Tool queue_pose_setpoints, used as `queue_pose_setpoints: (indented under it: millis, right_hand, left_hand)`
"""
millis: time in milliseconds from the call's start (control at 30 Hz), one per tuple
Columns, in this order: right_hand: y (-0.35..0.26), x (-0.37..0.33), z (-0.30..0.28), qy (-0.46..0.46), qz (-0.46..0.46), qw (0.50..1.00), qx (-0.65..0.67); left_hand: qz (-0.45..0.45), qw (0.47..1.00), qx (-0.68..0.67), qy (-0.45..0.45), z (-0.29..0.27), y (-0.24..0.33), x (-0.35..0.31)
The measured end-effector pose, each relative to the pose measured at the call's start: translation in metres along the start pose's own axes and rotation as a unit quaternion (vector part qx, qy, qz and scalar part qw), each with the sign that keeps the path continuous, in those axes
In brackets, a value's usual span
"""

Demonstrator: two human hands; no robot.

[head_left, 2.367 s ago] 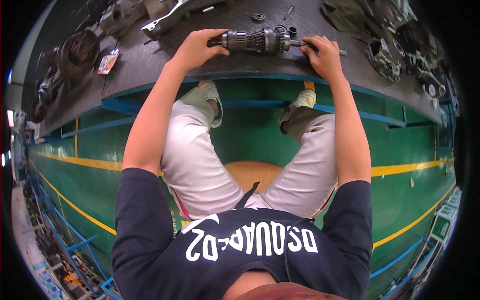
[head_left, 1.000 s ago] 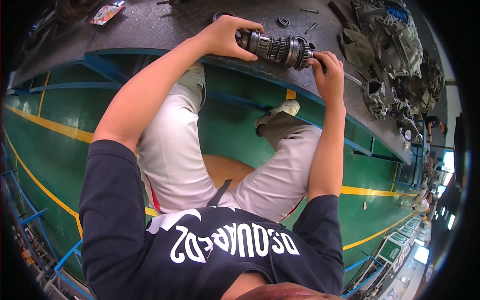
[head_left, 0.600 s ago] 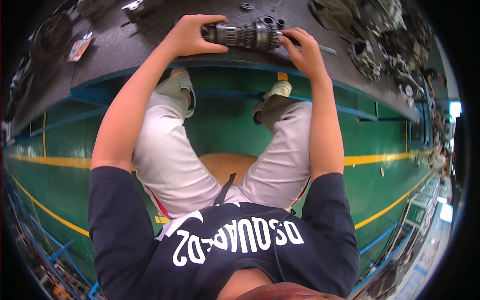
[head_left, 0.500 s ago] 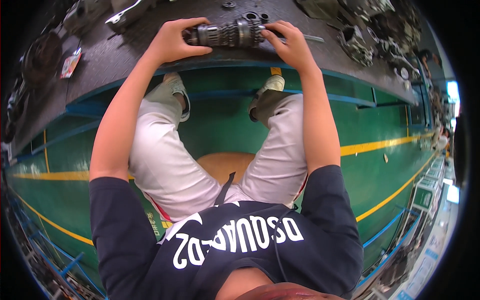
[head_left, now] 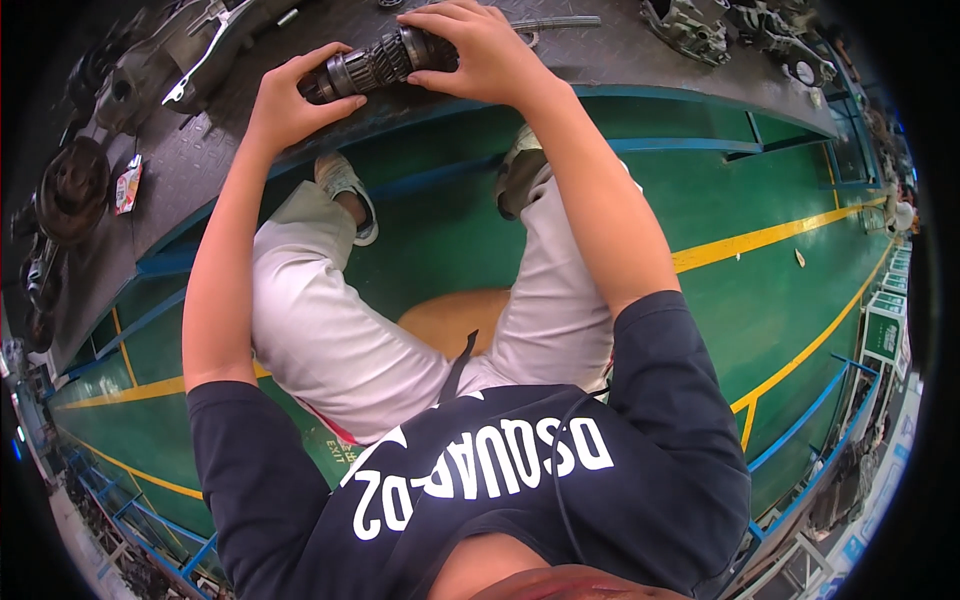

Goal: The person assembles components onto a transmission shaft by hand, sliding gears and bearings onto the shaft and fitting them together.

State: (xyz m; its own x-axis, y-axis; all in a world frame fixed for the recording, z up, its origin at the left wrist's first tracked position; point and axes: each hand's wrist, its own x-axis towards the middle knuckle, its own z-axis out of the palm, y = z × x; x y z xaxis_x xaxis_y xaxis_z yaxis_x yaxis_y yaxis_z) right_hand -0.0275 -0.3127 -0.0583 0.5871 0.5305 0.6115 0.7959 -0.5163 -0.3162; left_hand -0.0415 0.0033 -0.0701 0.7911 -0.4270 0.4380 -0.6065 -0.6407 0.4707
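Note:
A gear shaft, a dark metal cylinder with several toothed wheels and smooth collars, is held between my two hands over the near edge of the workbench. My left hand curves round its left end, thumb on the near side and fingers on the far side. Round the right end goes my right hand, thumb below and fingers above, hiding that end. The shaft lies slanted, its left end nearer to me. Whether it touches the bench top cannot be made out.
The dark workbench has a blue frame. A metal rod and a ring lie beyond my right hand. Metal housings stand at the right; a casting, a round metal part and a small packet at the left.
The view has turned. The gear shaft has gone from nearly level to slanted. My right hand has shifted from fingertips at its right end to a wider grasp around it.

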Motion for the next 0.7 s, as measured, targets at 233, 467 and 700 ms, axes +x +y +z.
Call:
queue_pose_setpoints:
  millis: [233,467,700]
  right_hand:
    - [0.008,-0.002,0.003,-0.028,0.028,0.999,0.009]
    - [0.041,-0.017,-0.015,-0.112,0.06,0.991,-0.047]
    - [0.023,-0.025,-0.024,0.049,0.126,0.989,-0.066]
  left_hand:
    - [-0.042,0.999,-0.011,-0.03,-0.001,-0.003,-0.001]
    - [-0.04,0.998,0.018,-0.032,0.0,-0.001,0.0]
    - [0.004,1.0,0.02,-0.003,0.0,0.0,0.0]
